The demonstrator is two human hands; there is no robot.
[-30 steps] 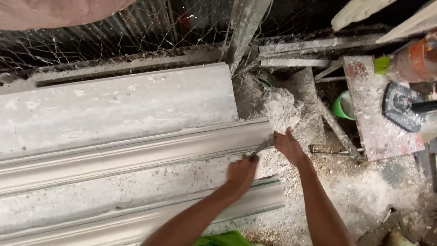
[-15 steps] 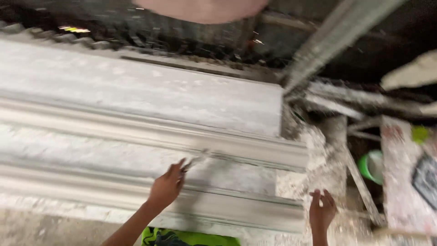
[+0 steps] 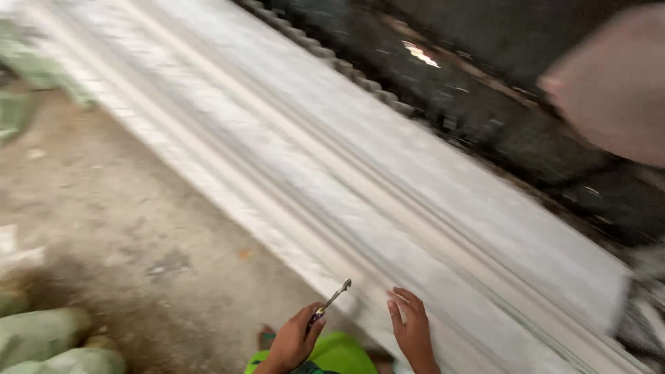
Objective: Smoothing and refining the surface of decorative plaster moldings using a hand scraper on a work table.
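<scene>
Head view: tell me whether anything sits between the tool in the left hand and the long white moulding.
Nothing visible does. The left hand holds a thin metal tool whose tip points at the moulding's near edge. The right hand rests flat on that edge, beside the tool, not in its line.

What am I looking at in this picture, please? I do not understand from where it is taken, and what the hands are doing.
The picture comes from a camera worn on a person's head, looking down, and it is blurred by motion. Both bare hands are this person's own. The left hand holds a thin metal tool with a dark handle. The right hand rests with fingers on a long white moulded slab, ridged along its length, which runs diagonally over a dusty floor. Greenish sacks lie at the lower left.
</scene>
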